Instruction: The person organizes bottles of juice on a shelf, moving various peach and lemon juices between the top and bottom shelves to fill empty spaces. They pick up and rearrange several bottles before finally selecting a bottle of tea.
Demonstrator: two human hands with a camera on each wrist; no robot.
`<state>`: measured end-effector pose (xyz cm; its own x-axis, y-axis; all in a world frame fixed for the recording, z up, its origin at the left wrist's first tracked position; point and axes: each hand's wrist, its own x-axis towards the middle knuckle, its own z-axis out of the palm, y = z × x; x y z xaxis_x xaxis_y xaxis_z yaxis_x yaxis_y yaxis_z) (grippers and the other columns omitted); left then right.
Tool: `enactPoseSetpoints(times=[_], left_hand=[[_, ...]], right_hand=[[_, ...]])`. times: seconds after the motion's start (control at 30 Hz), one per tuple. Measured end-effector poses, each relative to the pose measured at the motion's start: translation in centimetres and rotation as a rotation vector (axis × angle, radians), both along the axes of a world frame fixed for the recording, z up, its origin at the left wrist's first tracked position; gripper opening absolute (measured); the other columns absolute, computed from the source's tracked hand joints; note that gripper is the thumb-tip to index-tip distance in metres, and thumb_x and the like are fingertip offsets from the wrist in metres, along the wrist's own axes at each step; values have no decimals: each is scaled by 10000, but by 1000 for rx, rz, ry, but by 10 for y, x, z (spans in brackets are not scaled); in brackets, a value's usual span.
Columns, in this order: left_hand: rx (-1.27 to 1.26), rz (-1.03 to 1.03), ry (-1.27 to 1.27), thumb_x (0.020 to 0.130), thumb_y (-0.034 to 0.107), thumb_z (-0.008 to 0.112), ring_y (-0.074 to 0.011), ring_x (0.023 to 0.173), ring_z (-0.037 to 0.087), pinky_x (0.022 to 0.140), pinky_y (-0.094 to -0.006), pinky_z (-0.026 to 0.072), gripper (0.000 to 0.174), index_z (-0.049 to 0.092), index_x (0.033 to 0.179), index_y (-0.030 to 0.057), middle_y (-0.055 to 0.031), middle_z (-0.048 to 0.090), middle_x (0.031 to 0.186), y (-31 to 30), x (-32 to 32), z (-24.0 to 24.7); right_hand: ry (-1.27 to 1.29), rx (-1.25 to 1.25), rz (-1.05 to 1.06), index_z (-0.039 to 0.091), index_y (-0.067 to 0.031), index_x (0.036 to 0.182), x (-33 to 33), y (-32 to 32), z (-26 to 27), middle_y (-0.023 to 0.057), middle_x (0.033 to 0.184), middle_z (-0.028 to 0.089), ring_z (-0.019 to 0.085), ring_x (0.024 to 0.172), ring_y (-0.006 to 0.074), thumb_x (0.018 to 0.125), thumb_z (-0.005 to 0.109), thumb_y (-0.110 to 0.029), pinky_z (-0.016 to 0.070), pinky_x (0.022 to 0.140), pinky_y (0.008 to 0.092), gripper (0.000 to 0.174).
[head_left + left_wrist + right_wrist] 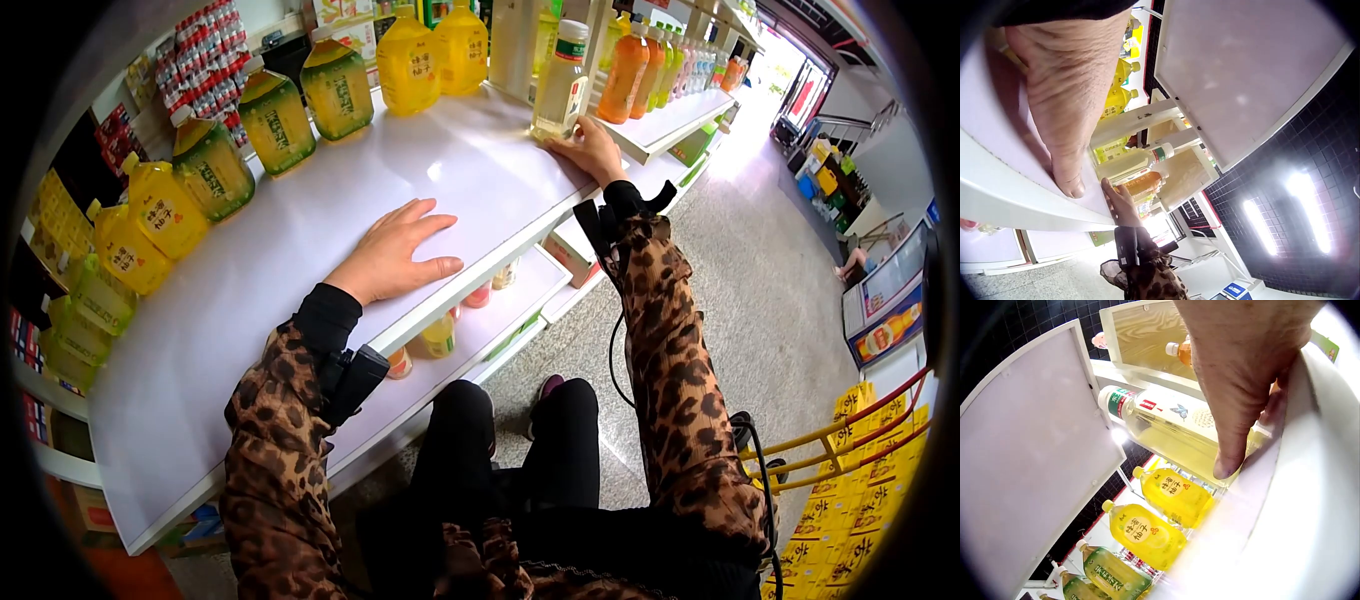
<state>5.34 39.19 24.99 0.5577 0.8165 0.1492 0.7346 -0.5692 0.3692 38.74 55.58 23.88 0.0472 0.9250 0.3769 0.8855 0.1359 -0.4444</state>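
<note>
A clear bottle of pale yellow drink with a white cap (pixel 561 82) stands upright near the right end of the white shelf (pixel 440 170). My right hand (pixel 592 152) is at its base; in the right wrist view the thumb (pixel 1230 456) lies against the bottle's lower side (pixel 1172 434), and the other fingers are mostly hidden behind the hand. My left hand (pixel 395 255) rests palm down on the shelf near its front edge, fingers spread, holding nothing. In the left wrist view its thumb (pixel 1069 175) touches the shelf surface.
Green-labelled jugs (pixel 337 85) and yellow jugs (pixel 408 60) line the shelf's back edge, curving round to the left. Orange bottles (pixel 625 75) stand on the adjoining shelf at right. A lower shelf holds cups (pixel 438 335). Yellow cartons (pixel 850 500) and a cart's rails are at lower right.
</note>
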Motion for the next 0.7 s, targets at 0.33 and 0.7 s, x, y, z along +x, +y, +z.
enactPoseSetpoints(times=[0.33,0.7], left_hand=[[3,-36,-25,849,424,642,-355,1333,351,1097,-384,291,591,504,1324,100,-217,345,1449,8,-2,-3],[-32,-21,-48,832,490,634,-362,1344,338,1090,-395,298,630,520,1315,103,-247,340,1446,11,-2,-4]], right_hand=[[547,522,-118,687,-55,972,12,12,-28,120,874,703,675,821,252,811,657,-467,509,756,344,443],[226,723,15,496,-110,1325,0,-61,-101,134,1391,445,338,1331,338,983,367,-362,218,1091,482,444]])
